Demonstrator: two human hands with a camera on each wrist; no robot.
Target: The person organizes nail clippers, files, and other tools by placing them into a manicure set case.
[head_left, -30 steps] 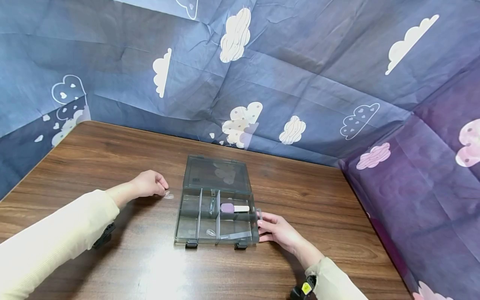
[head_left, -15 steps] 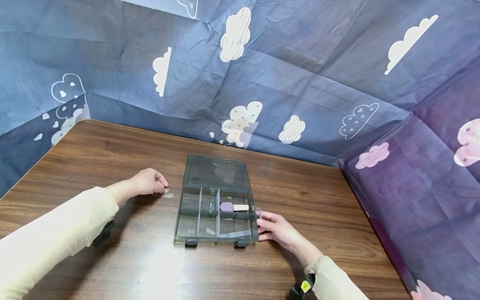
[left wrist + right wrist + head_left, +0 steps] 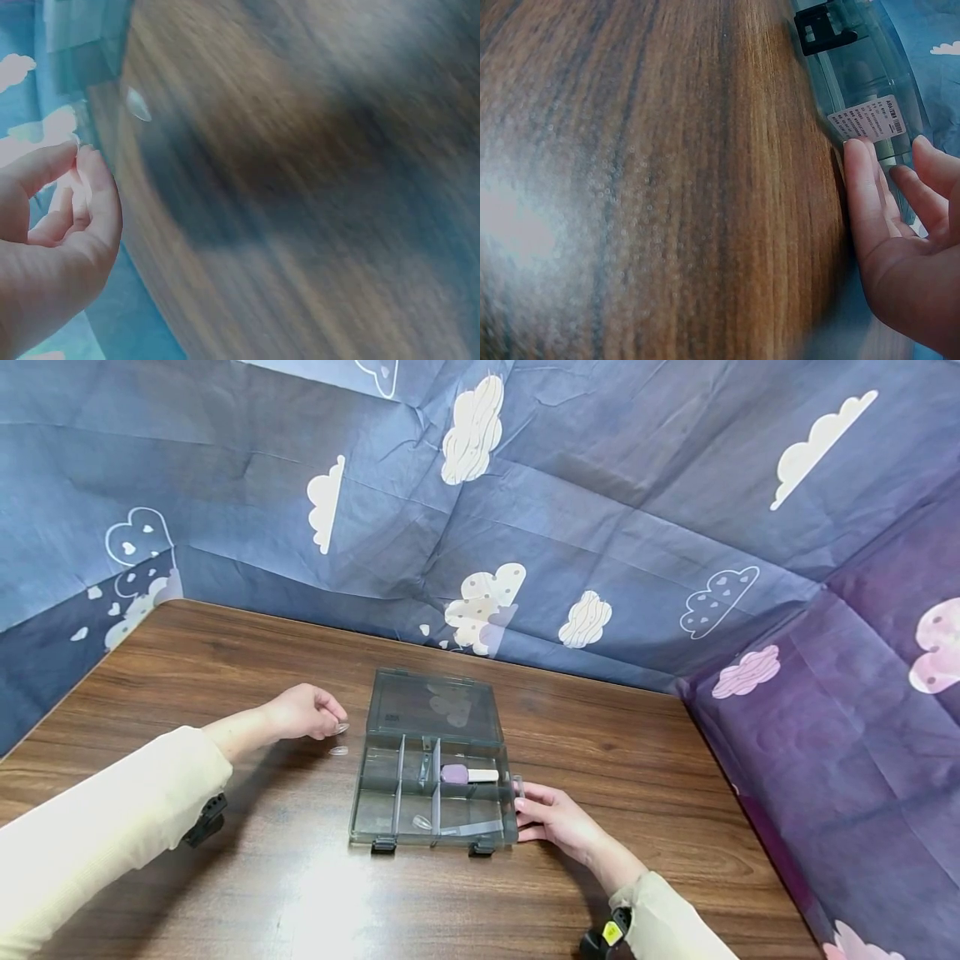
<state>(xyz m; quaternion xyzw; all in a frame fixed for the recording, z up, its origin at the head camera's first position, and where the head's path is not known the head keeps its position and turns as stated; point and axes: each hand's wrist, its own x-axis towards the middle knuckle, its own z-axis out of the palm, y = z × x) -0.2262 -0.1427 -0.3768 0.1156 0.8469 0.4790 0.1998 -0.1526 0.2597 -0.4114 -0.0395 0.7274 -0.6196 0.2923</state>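
Observation:
My left hand (image 3: 306, 712) pinches a clear false nail (image 3: 341, 727) between thumb and fingertips, to the left of the box. Just below it on the table lies another clear false nail (image 3: 339, 751), also seen as a pale sliver in the left wrist view. A smoky see-through compartment box (image 3: 378, 817) stands with its lid (image 3: 420, 706) laid back. My right hand (image 3: 558, 822) holds the box at its right side, fingertips beside a printed label (image 3: 870, 118). Inside are a purple nail polish bottle (image 3: 455, 774) with a white cap, a clear nail (image 3: 422, 822) and a pale strip (image 3: 471, 830).
The brown wood-grain table (image 3: 247, 860) reaches a blue cloud-print cloth (image 3: 375, 568) at the back and a purple cloth (image 3: 832, 710) on the right. Two black latches (image 3: 384, 845) jut from the box's front edge. A small metallic strip (image 3: 425, 768) lies in a middle compartment.
My left hand has lifted slightly and moved right and away from the body, drawing one false nail apart from the other. The right hand and box have stayed put.

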